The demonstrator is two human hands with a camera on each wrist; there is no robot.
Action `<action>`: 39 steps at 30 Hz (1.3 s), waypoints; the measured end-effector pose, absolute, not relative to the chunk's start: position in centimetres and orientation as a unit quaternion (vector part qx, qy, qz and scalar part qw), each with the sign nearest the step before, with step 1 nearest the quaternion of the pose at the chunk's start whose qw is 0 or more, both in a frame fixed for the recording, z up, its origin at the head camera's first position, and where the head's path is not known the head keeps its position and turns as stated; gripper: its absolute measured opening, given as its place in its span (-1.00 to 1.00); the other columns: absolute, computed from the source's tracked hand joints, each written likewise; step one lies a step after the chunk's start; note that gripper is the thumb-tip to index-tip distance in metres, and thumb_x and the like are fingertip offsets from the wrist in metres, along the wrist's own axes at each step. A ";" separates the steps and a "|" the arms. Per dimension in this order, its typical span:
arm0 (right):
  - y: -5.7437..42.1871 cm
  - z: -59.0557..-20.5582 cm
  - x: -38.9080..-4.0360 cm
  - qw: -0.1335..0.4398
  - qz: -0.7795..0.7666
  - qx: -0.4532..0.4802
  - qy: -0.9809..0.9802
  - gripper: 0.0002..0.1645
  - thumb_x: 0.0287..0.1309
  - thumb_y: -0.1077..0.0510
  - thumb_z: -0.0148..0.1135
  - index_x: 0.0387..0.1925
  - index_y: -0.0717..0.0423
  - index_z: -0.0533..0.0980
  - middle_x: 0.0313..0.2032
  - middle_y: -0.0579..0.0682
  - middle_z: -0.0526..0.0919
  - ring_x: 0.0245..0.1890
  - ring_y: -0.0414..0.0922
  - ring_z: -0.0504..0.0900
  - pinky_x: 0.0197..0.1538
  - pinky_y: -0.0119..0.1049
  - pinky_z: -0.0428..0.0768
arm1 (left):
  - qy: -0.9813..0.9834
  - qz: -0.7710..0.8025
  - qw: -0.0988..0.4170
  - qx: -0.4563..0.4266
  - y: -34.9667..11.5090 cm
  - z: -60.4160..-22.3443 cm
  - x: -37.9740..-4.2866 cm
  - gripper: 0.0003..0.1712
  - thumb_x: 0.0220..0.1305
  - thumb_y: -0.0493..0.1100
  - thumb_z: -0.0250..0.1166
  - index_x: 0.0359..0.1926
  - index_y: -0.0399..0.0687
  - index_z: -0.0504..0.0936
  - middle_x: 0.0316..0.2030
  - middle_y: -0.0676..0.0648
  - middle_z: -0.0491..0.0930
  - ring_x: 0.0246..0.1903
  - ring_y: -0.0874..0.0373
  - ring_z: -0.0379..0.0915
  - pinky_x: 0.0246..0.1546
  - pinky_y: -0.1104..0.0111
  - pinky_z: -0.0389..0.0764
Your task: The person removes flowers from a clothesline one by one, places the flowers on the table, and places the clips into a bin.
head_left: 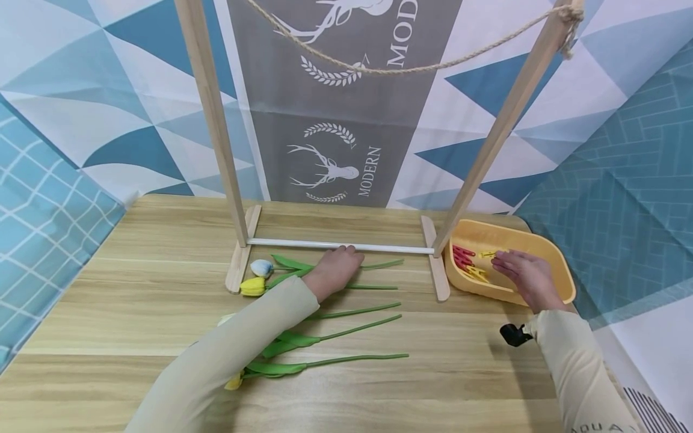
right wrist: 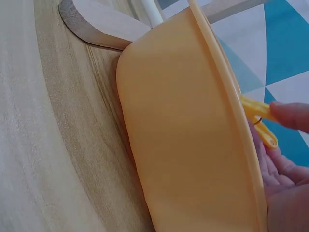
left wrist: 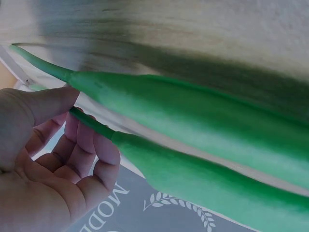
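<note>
My left hand [head_left: 337, 270] pinches the green stem [left wrist: 91, 123] of an artificial tulip between thumb and fingers, just behind the wooden frame's front area. A pale blue tulip head [head_left: 262, 267] and a yellow tulip head [head_left: 252, 286] lie to its left. My right hand [head_left: 529, 278] is over the orange plastic basin [head_left: 560, 264], pinching a yellow clothespin [right wrist: 258, 108] between thumb and fingers at the rim. Red clothespins [head_left: 462, 257] and more yellow clothespins [head_left: 477, 274] lie inside the basin.
A wooden frame with upright posts [head_left: 213, 114] and a white crossbar [head_left: 341, 245] stands at the back. A rope [head_left: 373, 71] sags between its posts. Further tulips with green stems [head_left: 357, 359] lie nearer on the wooden table [head_left: 433, 373], partly under my left sleeve.
</note>
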State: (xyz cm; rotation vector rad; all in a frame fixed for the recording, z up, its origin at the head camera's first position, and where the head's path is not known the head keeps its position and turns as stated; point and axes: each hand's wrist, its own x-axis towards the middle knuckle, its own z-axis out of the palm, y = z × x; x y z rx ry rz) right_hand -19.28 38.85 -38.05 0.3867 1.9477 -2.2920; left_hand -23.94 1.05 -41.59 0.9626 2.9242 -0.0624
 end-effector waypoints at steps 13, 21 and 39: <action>38.8 -37.9 -20.7 0.121 -0.695 0.218 0.674 -0.07 0.22 0.30 0.09 0.41 0.34 -0.23 -0.41 -0.24 0.61 -0.32 -0.32 0.68 -0.01 -0.35 0.57 | 0.950 0.027 0.043 0.307 0.9 -41.7 -24.2 -0.69 0.19 -0.47 0.11 -0.07 -0.14 0.55 -0.14 -0.17 0.55 -0.12 -0.04 0.51 -0.20 0.17 0.61; 39.0 -38.0 -21.4 0.135 -0.685 0.233 0.677 -0.09 0.21 0.29 0.11 0.42 0.32 -0.19 -0.44 -0.22 0.61 -0.33 -0.30 0.69 -0.01 -0.35 0.56 | 0.948 0.059 0.048 0.309 0.6 -41.5 -24.2 -0.79 0.20 -0.48 0.08 -0.27 -0.14 0.55 -0.26 -0.14 0.54 -0.22 -0.02 0.50 -0.28 0.19 0.58; 39.9 -39.0 -22.7 0.207 -0.434 0.207 0.852 -0.20 0.18 0.02 0.20 0.24 0.49 0.15 -0.15 0.07 0.53 -0.38 -0.28 0.61 -0.23 -0.43 0.62 | 0.948 0.081 0.057 0.302 -0.2 -40.8 -24.1 -0.84 0.31 -0.34 0.05 -0.31 -0.13 0.56 -0.30 -0.13 0.55 -0.26 -0.01 0.49 -0.27 0.21 0.56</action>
